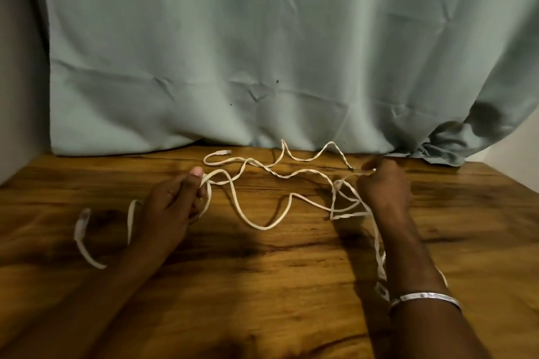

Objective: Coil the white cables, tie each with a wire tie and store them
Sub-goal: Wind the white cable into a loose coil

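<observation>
A flat white cable (256,223) lies in loose, tangled loops across the middle of the wooden table (262,285). My left hand (172,201) is closed around a bend of it, thumb up, and one plug end (84,217) trails to the left of that hand. My right hand (385,186) pinches a strand near the back right, where the cable crosses itself in a small triangle (344,204). Another strand runs down under my right forearm. A second plug (223,152) rests by the curtain. No wire tie is visible.
A pale green curtain (262,52) hangs along the table's back edge and bunches at the right corner (443,151). A silver bangle (425,299) sits on my right wrist. White wall shows at far left and right.
</observation>
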A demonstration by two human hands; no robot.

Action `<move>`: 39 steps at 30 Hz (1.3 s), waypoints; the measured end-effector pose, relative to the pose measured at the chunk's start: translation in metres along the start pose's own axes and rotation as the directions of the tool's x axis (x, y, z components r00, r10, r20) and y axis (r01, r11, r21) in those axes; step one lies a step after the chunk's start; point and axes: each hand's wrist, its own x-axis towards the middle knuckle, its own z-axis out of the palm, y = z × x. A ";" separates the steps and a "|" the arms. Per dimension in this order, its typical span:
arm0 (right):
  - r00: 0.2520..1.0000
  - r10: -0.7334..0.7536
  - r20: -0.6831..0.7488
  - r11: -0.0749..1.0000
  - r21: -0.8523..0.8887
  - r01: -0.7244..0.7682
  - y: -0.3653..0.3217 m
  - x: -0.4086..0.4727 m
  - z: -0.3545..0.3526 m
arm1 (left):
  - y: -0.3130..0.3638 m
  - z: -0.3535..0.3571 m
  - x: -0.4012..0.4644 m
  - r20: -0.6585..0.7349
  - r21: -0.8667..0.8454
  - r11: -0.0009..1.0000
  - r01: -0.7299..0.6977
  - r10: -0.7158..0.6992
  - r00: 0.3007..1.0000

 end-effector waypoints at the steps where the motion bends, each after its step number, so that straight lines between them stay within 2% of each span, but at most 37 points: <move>1: 0.996 -0.039 -0.085 0.997 0.058 0.044 -0.005 -0.002 -0.001 | 0.000 0.000 0.000 0.007 -0.008 1.000 -0.002 0.002 1.000; 3: 0.950 -0.101 -0.296 0.974 0.164 0.155 -0.010 -0.004 -0.002 | 0.000 0.001 0.000 0.019 -0.020 1.000 -0.002 0.002 1.000; 6: 0.811 -0.168 -0.560 0.898 0.252 0.360 -0.020 -0.006 -0.007 | 0.001 -0.001 0.001 0.027 -0.021 1.000 -0.013 0.013 1.000; 8: 0.742 -0.183 -0.645 0.809 0.329 0.486 -0.026 -0.011 -0.011 | 0.003 -0.003 0.002 0.018 -0.034 0.999 -0.014 0.015 1.000; 10: 0.712 -0.207 -0.671 0.738 0.371 0.564 -0.035 -0.018 -0.014 | 0.005 -0.004 0.004 -0.011 -0.051 0.999 -0.013 0.012 1.000; 12: 0.774 -0.196 -0.602 0.717 0.450 0.532 -0.039 -0.017 -0.011 | 0.006 -0.005 0.006 -0.034 -0.076 0.997 -0.018 0.015 0.999; 14: 0.886 -0.121 -0.448 0.722 0.573 0.388 -0.040 -0.012 -0.006 | 0.007 -0.006 0.007 -0.045 -0.070 0.997 -0.025 0.022 0.999; 16: 0.946 -0.056 -0.320 0.729 0.634 0.258 -0.034 -0.006 -0.004 | 0.006 -0.007 0.007 -0.045 -0.052 0.998 -0.025 0.023 0.999; 18: 0.968 -0.034 -0.248 0.806 0.566 0.173 -0.025 -0.002 -0.003 | 0.006 -0.007 0.006 -0.035 -0.043 0.999 -0.025 0.024 0.999; 20: 0.986 -0.044 -0.161 0.898 0.427 0.110 -0.015 0.001 -0.003 | 0.007 -0.006 0.004 -0.013 -0.030 0.999 -0.029 0.028 1.000; 22: 0.998 -0.043 -0.042 0.935 0.350 0.055 -0.011 0.001 -0.003 | 0.008 -0.004 0.003 0.006 -0.025 0.999 -0.026 0.026 1.000; 26: 0.995 0.027 0.101 0.949 0.311 -0.058 -0.014 -0.002 -0.008 | 0.010 -0.004 0.002 0.016 -0.042 0.999 -0.004 0.004 1.000; 28: 0.983 0.042 0.178 0.929 0.355 -0.104 -0.018 -0.004 -0.012 | 0.010 -0.005 0.002 0.012 -0.031 1.000 -0.004 0.004 1.000; 34: 0.923 0.030 0.384 0.703 0.648 -0.293 -0.025 -0.009 -0.022 | 0.009 -0.006 0.003 0.034 -0.013 1.000 -0.014 0.015 0.999; 37: 0.859 0.017 0.511 0.603 0.680 -0.417 -0.029 -0.010 -0.026 | 0.009 -0.006 0.004 0.032 -0.022 1.000 -0.009 0.010 0.999; 39: 0.810 0.005 0.586 0.616 0.636 -0.464 -0.031 -0.011 -0.024 | 0.009 -0.006 0.005 0.029 -0.023 1.000 -0.012 0.013 0.999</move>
